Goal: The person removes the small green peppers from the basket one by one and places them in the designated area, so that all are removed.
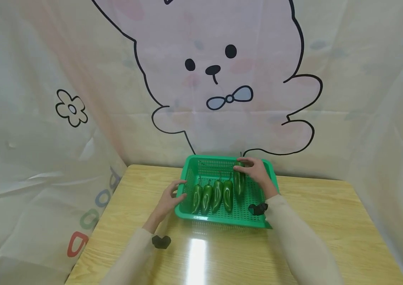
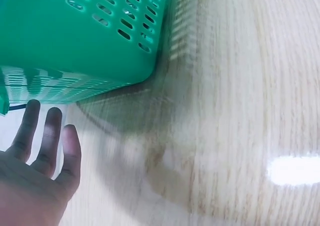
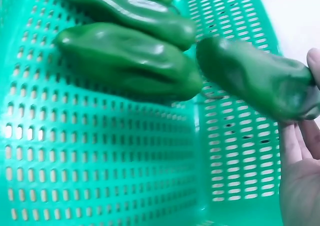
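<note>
A green pepper (image 1: 239,183) hangs over the right part of a green plastic basket (image 1: 222,225), its stem end gripped by my right hand (image 1: 256,171). Seen from the right wrist, that pepper (image 3: 255,76) is held between thumb and fingers above the perforated floor. Several more green peppers (image 1: 217,196) lie side by side in the basket's left half, stems pointing to the far wall. My left hand (image 1: 168,200) is at the basket's left rim with fingers spread. In the left wrist view its straight fingers (image 2: 50,136) reach up beside the basket's outer wall.
The basket stands on a light wood table (image 1: 315,221) near its back edge. Behind it hangs a curtain (image 1: 215,126) printed with a cartoon animal, and similar cloth covers both sides. Glare (image 1: 196,261) shines on the tabletop in front.
</note>
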The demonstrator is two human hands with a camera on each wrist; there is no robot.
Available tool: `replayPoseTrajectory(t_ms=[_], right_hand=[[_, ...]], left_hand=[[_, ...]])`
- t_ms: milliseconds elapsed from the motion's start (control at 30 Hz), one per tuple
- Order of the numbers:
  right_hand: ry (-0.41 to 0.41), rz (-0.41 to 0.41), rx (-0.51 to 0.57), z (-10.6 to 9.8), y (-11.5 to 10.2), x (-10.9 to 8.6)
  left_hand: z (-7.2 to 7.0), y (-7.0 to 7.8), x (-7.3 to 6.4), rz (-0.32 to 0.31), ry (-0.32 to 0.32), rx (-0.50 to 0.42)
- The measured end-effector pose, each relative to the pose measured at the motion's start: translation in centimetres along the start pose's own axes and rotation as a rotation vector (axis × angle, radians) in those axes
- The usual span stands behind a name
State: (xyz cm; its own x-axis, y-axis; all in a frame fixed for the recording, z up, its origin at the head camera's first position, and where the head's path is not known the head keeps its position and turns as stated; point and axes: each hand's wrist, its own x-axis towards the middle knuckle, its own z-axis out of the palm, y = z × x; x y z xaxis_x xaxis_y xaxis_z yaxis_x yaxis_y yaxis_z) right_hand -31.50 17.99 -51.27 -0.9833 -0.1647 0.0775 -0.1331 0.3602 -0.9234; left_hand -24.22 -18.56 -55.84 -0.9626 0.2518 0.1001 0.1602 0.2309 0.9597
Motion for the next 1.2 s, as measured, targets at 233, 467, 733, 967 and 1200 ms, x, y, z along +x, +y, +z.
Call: replayPoseTrajectory(t_ms=[233,467,733,967,1200], right_hand=[[-0.022,-0.033,0.019,-0.6,-1.9,0.4],[-0.032,-0.010,0.080,-1.3,-3.6,0.2],[-0.079,-0.013,0.143,-1.7,-6.3,-1.6],[-0.074,-0.008,0.228,-2.1,-5.4,-2.1],[-0.056,0.000,0.336,-3.2,-4.7,-2.1]], left_hand=[[0.2,0.1,-0.4,-0.054,-0.055,-0.061],[0.9,0.0,-0.6,-0.026,-0.005,-0.083],[0.9,-0.6,-0.7,-0.007,0.060,-0.159],[0.9,-0.3,-0.8,-0.022,0.042,-0.137],[1.0,0.9,-1.0,-0.040,0.075,-0.105]])
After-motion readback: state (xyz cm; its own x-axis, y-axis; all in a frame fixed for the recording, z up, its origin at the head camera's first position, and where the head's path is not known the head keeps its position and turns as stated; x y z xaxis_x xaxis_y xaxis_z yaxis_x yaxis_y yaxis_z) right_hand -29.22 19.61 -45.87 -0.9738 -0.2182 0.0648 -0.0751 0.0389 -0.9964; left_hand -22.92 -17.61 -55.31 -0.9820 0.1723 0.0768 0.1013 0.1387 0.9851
